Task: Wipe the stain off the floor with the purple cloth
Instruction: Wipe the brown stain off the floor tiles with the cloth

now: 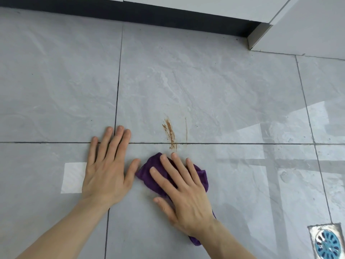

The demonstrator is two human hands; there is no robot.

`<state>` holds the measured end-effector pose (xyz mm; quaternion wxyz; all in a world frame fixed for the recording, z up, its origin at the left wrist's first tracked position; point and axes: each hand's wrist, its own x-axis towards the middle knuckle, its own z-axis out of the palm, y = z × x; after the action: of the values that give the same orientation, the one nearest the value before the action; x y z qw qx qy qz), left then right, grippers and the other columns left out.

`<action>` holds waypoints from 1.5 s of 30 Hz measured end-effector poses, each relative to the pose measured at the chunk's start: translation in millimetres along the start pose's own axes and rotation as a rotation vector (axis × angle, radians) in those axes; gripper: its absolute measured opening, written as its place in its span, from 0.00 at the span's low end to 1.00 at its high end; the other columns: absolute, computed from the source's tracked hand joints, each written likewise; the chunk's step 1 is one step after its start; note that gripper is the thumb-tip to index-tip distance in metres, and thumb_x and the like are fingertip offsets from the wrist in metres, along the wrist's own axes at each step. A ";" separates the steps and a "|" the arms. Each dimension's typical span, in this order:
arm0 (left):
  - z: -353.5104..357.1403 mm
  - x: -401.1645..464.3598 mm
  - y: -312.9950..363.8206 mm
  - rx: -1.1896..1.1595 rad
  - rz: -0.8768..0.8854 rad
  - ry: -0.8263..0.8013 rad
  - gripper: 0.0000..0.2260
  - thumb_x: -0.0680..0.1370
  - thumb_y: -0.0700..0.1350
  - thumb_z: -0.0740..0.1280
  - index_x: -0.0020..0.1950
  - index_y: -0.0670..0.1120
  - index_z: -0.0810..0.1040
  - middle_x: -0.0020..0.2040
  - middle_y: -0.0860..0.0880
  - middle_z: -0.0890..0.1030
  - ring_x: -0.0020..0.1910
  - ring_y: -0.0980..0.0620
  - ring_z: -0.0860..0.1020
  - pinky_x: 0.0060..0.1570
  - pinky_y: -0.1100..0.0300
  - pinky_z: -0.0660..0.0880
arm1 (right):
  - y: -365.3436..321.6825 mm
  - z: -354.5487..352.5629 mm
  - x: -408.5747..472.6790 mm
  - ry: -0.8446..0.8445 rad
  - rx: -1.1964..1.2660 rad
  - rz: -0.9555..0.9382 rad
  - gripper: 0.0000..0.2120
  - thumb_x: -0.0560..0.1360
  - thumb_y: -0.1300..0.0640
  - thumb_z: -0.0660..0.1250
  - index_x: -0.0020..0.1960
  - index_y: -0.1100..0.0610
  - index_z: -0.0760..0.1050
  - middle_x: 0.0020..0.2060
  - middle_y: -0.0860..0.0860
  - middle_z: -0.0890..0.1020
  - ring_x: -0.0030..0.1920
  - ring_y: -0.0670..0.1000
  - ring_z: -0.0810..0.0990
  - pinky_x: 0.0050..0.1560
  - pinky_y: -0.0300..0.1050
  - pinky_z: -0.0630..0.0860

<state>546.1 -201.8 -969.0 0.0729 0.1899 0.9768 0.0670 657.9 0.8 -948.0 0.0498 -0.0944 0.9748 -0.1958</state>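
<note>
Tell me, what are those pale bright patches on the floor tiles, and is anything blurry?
Head view: the pale patches are window-light reflections on the glossy floor, a square by the left hand, wider bars right of the right hand; the wide lens bows the grout lines; the stain looks sharp.

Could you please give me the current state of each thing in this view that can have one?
purple cloth: bunched, flat on the floor, pressed under the right hand
stain: still there, brown streaks across a grout line, uncovered
right hand: open, fingers spread on the cloth
left hand: open, palm flat on the floor
floor drain: grate in place
</note>
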 end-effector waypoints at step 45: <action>-1.9 2.0 -0.4 0.005 -0.016 -0.053 0.34 0.81 0.59 0.50 0.84 0.45 0.52 0.85 0.47 0.55 0.85 0.47 0.51 0.82 0.40 0.51 | 2.8 13.5 57.6 0.231 -0.011 0.482 0.25 0.85 0.55 0.56 0.81 0.52 0.61 0.83 0.54 0.57 0.84 0.54 0.50 0.82 0.58 0.54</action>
<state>543.8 -201.7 -967.4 0.0988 0.1842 0.9761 0.0589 602.9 -13.5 -965.0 -0.0172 0.1632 0.9695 -0.1822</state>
